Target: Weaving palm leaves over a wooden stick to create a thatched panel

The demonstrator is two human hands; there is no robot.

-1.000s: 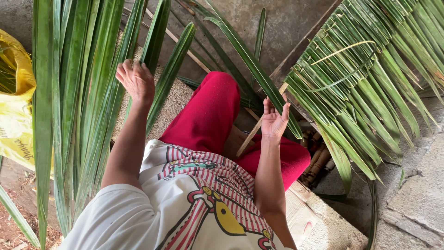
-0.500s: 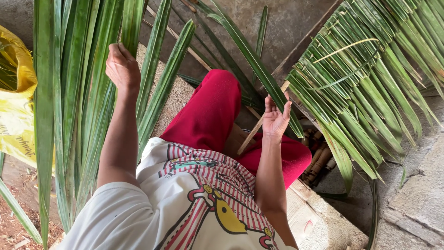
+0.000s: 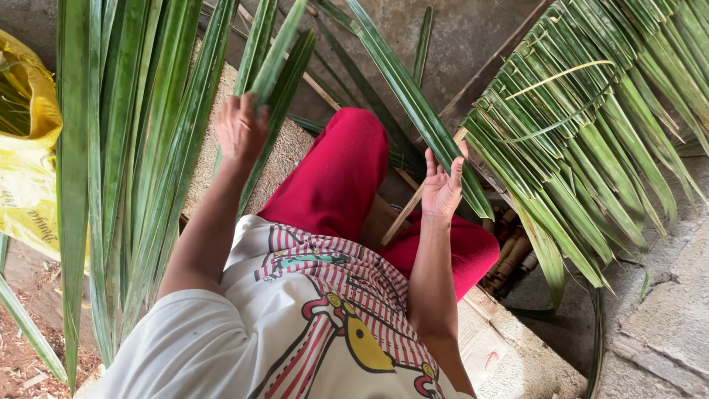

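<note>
Spreading across the far right, a woven panel of folded palm leaves (image 3: 591, 133) is the largest thing, with a stand of long loose palm leaves (image 3: 125, 148) upright at the left and a yellow plastic sack (image 3: 26, 170) at the left edge, green leaf strips showing inside its mouth. Between them, the left hand (image 3: 240, 133) has its fingers clenched on one narrow green leaf (image 3: 277, 55). The right hand (image 3: 442, 188) is released, fingers spread, touching a long leaf (image 3: 413, 103) near a thin wooden stick (image 3: 402, 214).

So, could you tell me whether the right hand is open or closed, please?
Open: the right hand has its fingers spread upward, palm against a long green leaf, not gripped round it.
</note>
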